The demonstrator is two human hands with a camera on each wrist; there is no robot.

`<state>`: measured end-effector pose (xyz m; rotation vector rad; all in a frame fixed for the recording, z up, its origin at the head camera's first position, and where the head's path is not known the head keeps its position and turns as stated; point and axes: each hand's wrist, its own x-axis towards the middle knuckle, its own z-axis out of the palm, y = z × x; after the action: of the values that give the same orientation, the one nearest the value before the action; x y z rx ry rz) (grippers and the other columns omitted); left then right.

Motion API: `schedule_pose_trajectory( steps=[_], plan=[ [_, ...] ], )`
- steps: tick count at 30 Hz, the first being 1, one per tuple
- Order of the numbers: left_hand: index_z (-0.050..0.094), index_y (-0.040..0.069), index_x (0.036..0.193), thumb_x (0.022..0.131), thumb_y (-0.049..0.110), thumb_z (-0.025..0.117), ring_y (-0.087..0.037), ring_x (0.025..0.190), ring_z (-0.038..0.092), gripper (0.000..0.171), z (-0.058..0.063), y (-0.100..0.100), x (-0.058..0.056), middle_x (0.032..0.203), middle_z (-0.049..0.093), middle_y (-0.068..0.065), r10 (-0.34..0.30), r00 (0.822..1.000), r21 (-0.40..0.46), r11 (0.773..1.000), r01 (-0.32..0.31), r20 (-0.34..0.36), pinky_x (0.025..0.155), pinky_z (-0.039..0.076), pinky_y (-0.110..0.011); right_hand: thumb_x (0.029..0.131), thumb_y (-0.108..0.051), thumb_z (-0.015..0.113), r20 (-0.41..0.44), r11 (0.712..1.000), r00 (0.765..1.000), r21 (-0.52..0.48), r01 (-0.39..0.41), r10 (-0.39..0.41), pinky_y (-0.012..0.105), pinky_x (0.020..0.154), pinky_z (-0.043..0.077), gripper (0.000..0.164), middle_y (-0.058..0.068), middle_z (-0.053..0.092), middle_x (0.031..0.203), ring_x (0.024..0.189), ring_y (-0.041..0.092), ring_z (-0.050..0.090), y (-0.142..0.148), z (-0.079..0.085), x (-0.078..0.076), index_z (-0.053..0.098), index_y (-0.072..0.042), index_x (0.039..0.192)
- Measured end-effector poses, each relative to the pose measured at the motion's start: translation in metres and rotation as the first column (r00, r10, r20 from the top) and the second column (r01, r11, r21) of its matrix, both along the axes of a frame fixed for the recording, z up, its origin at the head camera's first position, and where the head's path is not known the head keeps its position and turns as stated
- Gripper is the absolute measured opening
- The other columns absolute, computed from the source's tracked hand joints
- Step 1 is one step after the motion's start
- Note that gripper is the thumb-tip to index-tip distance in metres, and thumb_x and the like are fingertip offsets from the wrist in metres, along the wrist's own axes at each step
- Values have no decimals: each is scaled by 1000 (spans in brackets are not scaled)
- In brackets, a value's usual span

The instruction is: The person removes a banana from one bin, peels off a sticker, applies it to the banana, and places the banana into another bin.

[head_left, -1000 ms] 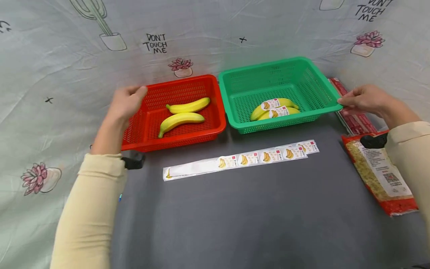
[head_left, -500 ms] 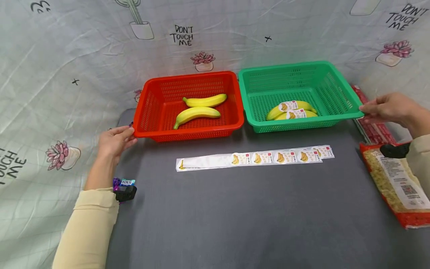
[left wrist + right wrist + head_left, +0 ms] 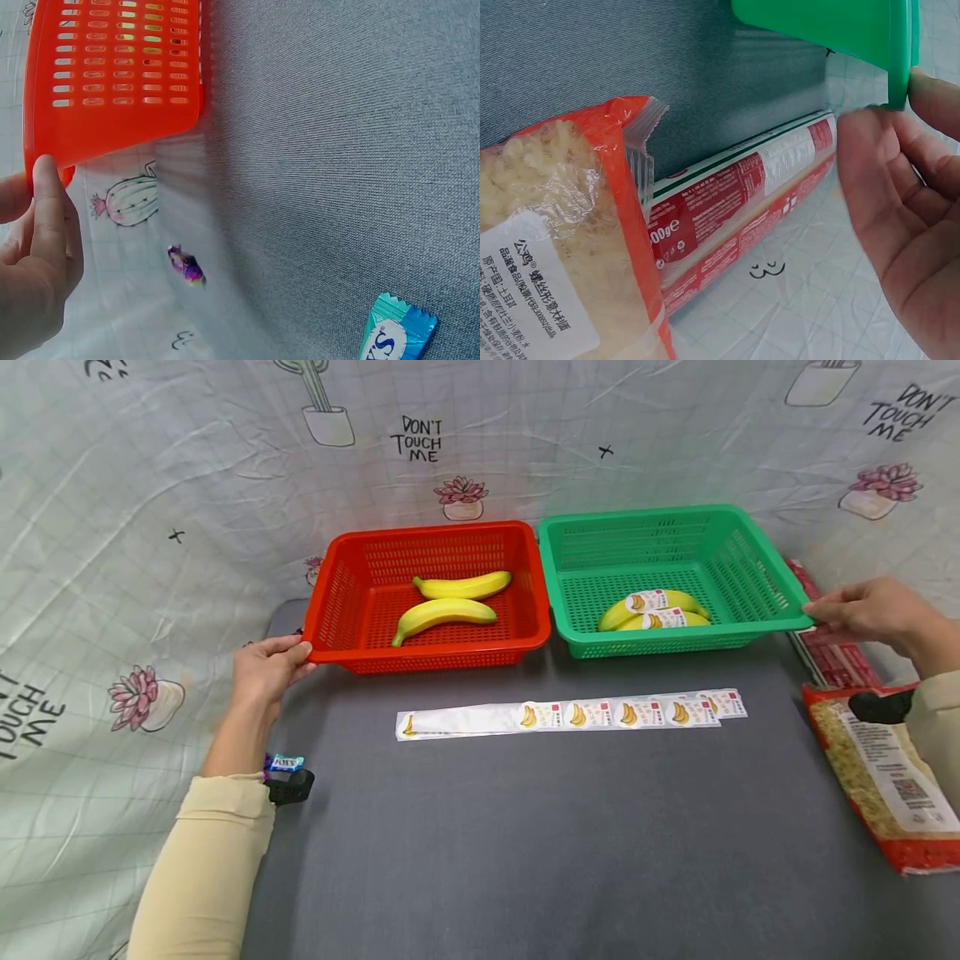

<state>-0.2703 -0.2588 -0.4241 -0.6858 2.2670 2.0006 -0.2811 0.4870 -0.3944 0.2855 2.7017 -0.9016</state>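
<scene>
My left hand [image 3: 266, 681] pinches the near left corner of the red plastic basket [image 3: 420, 658], thumb and fingers at its rim [image 3: 41, 150]. Two plain yellow bananas [image 3: 444, 615] lie inside it. To its right stands the green basket [image 3: 675, 635], holding two bananas [image 3: 693, 602] that carry white banana-print stickers [image 3: 664, 618]. My right hand [image 3: 873, 614] pinches that basket's near right corner; the right wrist view shows the green rim [image 3: 900, 67] between thumb and fingers. The baskets stand side by side, their inner rims close together.
Strips of banana stickers [image 3: 611, 713] lie on the grey table before the baskets. At right are a pasta bag [image 3: 892, 777] and a red-and-white pack [image 3: 742, 217]. A blue candy [image 3: 397, 330] and a purple one [image 3: 186, 265] lie by the left arm. Printed cloth hangs behind.
My left hand has come down from above the red basket's left side to grip its near left corner. The right hand stays at the green basket's corner. The head view has shifted left.
</scene>
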Motion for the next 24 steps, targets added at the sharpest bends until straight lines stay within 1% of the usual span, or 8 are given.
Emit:
schedule_pose_trajectory(
  steps=[3,6,9,11,15,16,19,24],
  plan=[
    [56,-1,140,96,14,69,-2,69,68,48,-1,-7,2,105,57,1,16,1000,17,1000,-16,2,71,58,-16,104,-46,48,-72,995,997,95,25,-18,44,67,57,72,13,69,87,73,14,65,-13,2,-4,48,20,134],
    [57,0,138,96,15,69,-3,69,69,46,-1,-12,3,104,58,1,28,1000,30,999,-27,-3,73,58,-17,101,-54,49,-150,986,988,152,69,-46,52,74,51,75,31,61,116,84,22,59,-36,10,-13,47,7,144],
    [58,0,136,96,15,69,-3,69,69,44,-1,-17,4,104,58,1,45,999,40,998,-44,-13,72,58,-17,99,-59,51,-163,996,987,84,32,-18,63,92,45,73,15,56,136,89,9,59,-69,26,-28,46,-11,153],
    [58,0,136,96,15,69,-3,68,69,43,-1,-18,5,104,58,2,61,998,43,997,-60,-19,70,58,-16,98,-58,55,-163,999,986,-17,-33,30,50,102,47,67,-6,58,129,86,-6,58,-95,39,-42,47,-21,153],
    [59,-1,137,96,15,69,-3,68,68,45,-3,-16,5,105,57,2,87,996,69,994,-84,-34,68,57,-15,98,-44,64,-208,956,970,-234,-176,128,15,85,51,55,-29,57,109,90,-12,61,-160,62,-71,53,-22,148],
    [60,-2,137,96,14,69,-3,67,68,44,-4,-15,4,105,58,2,93,995,77,993,-90,-42,67,57,-15,98,-39,66,-221,936,964,-283,-207,147,10,79,49,54,-28,59,109,93,-10,62,-178,66,-77,54,-19,147],
    [60,-3,136,97,11,68,-3,67,67,43,-9,-9,2,105,58,1,101,993,112,989,-94,-61,68,57,-15,97,-36,69,-245,904,948,-324,-279,205,11,84,52,54,-20,63,116,101,-3,63,-237,73,-95,57,-15,145],
    [60,-4,136,97,8,67,-2,65,65,42,-15,-5,-1,105,57,0,118,990,117,987,-108,-81,72,58,-17,96,-44,69,-203,893,902,-172,-417,382,35,105,51,54,1,63,136,117,17,60,-338,64,-123,61,-16,142]
  ],
)
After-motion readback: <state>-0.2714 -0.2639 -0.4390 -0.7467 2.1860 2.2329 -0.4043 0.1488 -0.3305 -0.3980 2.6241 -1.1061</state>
